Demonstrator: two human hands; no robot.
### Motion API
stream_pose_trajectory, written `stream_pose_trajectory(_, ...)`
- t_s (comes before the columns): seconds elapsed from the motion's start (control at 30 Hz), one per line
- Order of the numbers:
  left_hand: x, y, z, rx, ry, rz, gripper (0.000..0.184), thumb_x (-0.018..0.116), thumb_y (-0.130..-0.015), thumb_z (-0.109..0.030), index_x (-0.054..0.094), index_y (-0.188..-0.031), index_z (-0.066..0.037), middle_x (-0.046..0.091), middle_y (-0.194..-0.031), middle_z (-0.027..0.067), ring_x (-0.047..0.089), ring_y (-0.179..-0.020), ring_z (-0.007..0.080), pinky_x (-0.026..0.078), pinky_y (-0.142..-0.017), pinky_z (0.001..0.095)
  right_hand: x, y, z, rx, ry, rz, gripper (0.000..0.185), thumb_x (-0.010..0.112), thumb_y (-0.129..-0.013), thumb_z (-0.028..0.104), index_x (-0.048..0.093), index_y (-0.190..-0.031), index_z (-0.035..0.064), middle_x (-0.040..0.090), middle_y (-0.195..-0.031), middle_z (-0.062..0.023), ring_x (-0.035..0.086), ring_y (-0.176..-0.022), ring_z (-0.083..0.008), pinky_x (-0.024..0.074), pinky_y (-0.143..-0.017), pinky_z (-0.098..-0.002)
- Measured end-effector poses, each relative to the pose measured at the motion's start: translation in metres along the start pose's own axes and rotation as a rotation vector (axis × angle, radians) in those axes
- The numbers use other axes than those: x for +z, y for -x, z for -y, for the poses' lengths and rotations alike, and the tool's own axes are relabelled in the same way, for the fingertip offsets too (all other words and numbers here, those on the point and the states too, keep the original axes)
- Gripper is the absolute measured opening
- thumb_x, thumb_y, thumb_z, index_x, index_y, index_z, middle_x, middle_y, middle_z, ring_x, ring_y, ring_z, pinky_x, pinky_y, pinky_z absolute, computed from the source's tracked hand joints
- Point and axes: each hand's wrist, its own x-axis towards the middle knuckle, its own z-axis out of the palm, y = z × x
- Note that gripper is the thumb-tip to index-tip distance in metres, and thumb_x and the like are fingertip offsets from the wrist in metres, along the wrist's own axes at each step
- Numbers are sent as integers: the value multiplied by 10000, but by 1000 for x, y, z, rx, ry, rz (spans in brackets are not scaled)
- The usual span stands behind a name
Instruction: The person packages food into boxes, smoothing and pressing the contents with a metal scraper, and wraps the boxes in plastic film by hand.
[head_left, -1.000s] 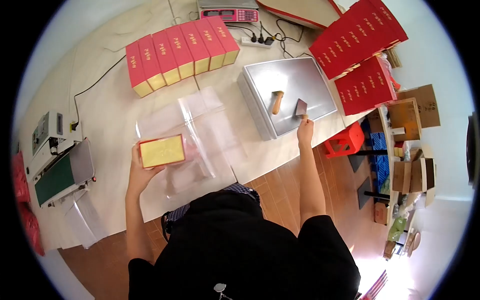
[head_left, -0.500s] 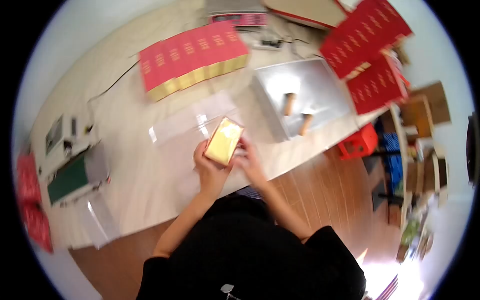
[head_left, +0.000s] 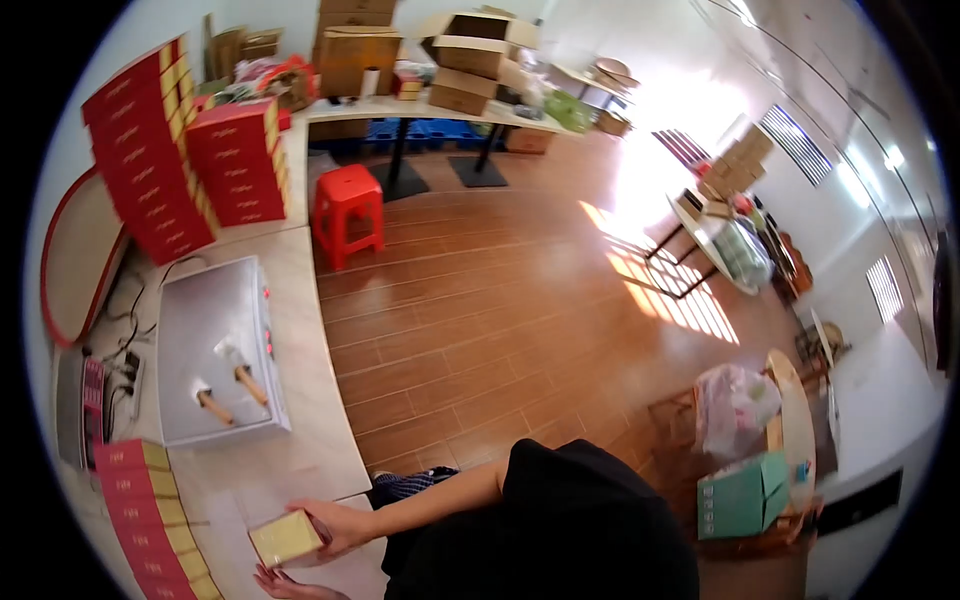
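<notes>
Your view has swung right since the earlier frame, putting the yellow-faced carton [head_left: 283,538] low on your left, just above the table [head_left: 318,425]. It looks fairly light and stiff, though its corners could dent under a hard squeeze; the shiny face suggests a smooth wrap that may slip. Take it by opposite sides, with flat fingers and a palm beneath. Your right hand [head_left: 345,527] is curled around one end, holding it. Your left hand [head_left: 297,588] is partly open along the lower edge, fingers apart; you can't tell whether it touches. Beside them runs a row of red-and-yellow boxes [head_left: 137,512]. Farther along sits a metal-topped unit [head_left: 205,300] bearing two wooden-handled tools [head_left: 251,386], then stacked red boxes [head_left: 150,165], with a red stool [head_left: 347,192] beside the table.
</notes>
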Motion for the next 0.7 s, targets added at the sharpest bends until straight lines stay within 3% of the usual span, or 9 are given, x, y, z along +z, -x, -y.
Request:
stream_pose_trajectory(0.03,0,-17,6,-71,67,55,770,285,-1012,-578,205,-1513,1,337,-1502,204,415,-1316,363,359,-1078,482,-2,2,1,-35,84,57,984,871,-618,174,308,-1409,13,512,-1282,-194,503,-1218,-349,405,-1034,-406)
stream_pose_trajectory(0.07,3,-33,22,-3,82,80,742,239,-1018,-557,316,-1470,27,421,-1447,209,452,-1286,346,384,-1058,471,-4,3,1,-66,171,122,958,870,-598,169,336,-1378,14,528,-1253,-203,513,-1194,-372,415,-1017,-412)
stream_pose_trajectory(0.13,27,-15,-55,-189,206,188,743,220,-1012,-553,378,-1443,32,448,-1434,208,448,-1298,331,378,-1069,458,-1,16,-6,-102,182,66,895,867,-584,182,377,-1315,20,550,-1189,-211,524,-1134,-404,434,-965,-423)
stream_pose_trajectory(0.27,28,-7,-71,-240,142,117,793,262,-987,-605,341,-1467,21,433,-1454,196,441,-1313,329,357,-1094,453,0,16,-20,-29,247,56,852,865,-572,181,396,-1265,27,556,-1145,-202,532,-1086,-410,439,-914,-441)
stream_pose_trajectory(0.43,15,10,-69,-70,196,-37,754,289,-994,-579,358,-1447,19,436,-1437,203,444,-1306,331,362,-1084,455,-7,9,7,-133,278,225,826,867,-561,182,408,-1235,52,561,-1104,-191,535,-1067,-406,444,-879,-455)
stream_pose_trajectory(0.6,-15,36,-64,120,236,-236,714,317,-1000,-553,374,-1427,17,439,-1419,211,447,-1298,333,368,-1073,458,12,-15,36,-235,293,527,762,868,-577,179,462,-1213,80,566,-1108,-173,536,-1061,-402,453,-882,-446)
stream_pose_trajectory(0.7,-46,66,-50,206,196,-431,691,334,-1005,-538,384,-1415,16,441,-1409,215,449,-1294,334,371,-1067,459,44,-25,33,-163,234,736,763,864,-578,109,476,-1233,78,572,-1145,-151,549,-1090,-333,458,-917,-411)
